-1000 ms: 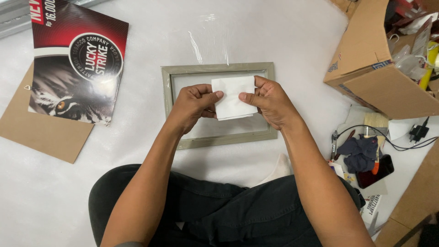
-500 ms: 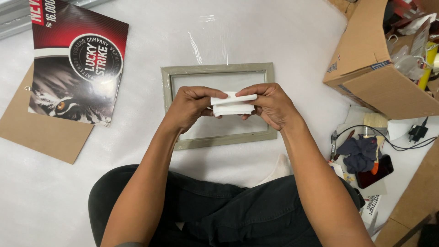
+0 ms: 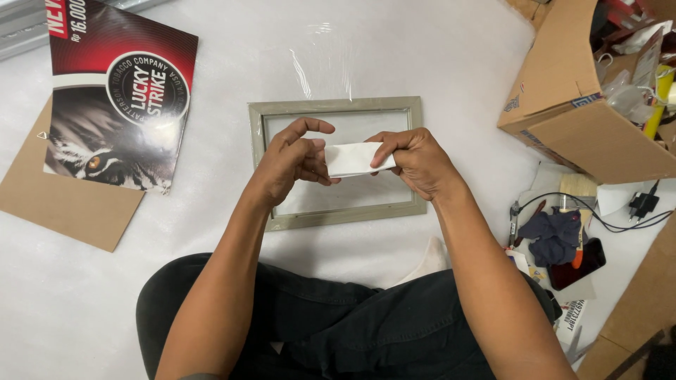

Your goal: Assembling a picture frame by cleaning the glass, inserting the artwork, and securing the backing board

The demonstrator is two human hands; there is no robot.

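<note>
Both hands pinched a folded white tissue [image 3: 354, 159] taut between them, left hand [image 3: 290, 163] and right hand [image 3: 414, 162] hovering just above the grey picture frame [image 3: 338, 107], probably to keep the fold neat; a glossy poster [image 3: 116, 98] lay well left of the frame.

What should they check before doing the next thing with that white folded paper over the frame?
1. Both hands on the folded white paper: ok. The left hand pinches one end, the right hand the other.
2. Paper folded flat: ok, it looks like a narrow strip.
3. Grey picture frame lies flat on the white sheet right under the hands: ok.
4. Frame glass clean: cannot tell, only glare shows.
5. Printed poster and its brown cardboard sheet lie apart from the frame: ok.
6. Clutter at the right, the black cable and open cardboard box, off the frame: ok.
</note>
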